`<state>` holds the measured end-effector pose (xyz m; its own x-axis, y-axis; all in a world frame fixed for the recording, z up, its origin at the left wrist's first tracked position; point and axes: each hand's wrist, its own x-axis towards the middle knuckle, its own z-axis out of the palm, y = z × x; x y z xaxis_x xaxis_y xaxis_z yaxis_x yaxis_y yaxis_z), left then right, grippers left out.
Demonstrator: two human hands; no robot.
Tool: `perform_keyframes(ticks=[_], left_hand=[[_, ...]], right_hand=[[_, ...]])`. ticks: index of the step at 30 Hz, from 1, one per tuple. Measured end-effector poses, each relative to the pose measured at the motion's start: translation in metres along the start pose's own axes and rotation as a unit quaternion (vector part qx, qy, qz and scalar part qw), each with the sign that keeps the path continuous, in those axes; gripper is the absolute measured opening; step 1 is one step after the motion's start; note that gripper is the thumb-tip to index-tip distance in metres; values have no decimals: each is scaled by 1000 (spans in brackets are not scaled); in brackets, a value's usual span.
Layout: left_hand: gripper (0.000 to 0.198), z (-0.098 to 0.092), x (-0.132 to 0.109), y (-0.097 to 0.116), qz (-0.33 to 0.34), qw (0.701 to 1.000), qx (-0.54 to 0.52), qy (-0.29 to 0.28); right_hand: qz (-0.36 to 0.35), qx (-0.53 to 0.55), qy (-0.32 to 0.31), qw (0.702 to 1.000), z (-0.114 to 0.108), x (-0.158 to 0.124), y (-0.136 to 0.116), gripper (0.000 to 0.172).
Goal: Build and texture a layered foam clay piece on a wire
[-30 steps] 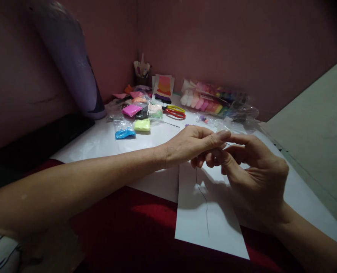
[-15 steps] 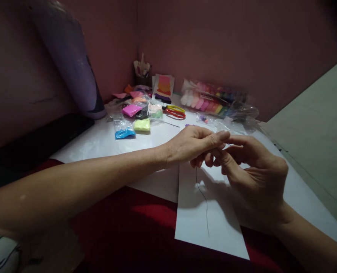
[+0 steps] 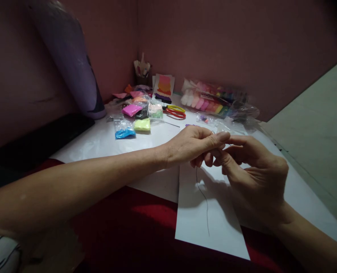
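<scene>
A thin dark wire (image 3: 204, 197) hangs in a loose curve from beneath my left hand (image 3: 195, 146), whose thumb and fingers are pinched together over it. My right hand (image 3: 250, 167) meets it from the right, thumb and index finger pinched at the left fingertips. A short dark bit of the wire shows between the two hands; the rest of it there is hidden by the fingers. Below both hands lies a white paper sheet (image 3: 210, 231), with their shadow across it. Behind the left hand a bit of purple material (image 3: 190, 125) peeks out.
Bagged clay in pink (image 3: 132, 110), yellow (image 3: 142, 125) and blue (image 3: 125, 132) lies at the back left. Beside it are red-and-yellow-handled scissors (image 3: 176, 111) and a layered colour card (image 3: 164, 88). A large clay pack (image 3: 210, 98) rests by the wall, near a pen cup (image 3: 142, 72).
Almost nothing differs. Both hands keep their pinch at the same spot, with only a tiny shift of the fingers.
</scene>
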<state>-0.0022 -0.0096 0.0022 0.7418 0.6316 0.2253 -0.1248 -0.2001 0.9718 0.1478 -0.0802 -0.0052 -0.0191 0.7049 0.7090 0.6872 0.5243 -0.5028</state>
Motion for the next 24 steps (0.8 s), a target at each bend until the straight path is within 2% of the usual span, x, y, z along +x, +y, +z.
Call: perform_keyframes(ticks=[24], left_hand=[[54, 0, 0, -2, 3, 1000, 2, -4]], right_hand=[[-19, -7, 6, 1000, 1, 1, 1, 14]])
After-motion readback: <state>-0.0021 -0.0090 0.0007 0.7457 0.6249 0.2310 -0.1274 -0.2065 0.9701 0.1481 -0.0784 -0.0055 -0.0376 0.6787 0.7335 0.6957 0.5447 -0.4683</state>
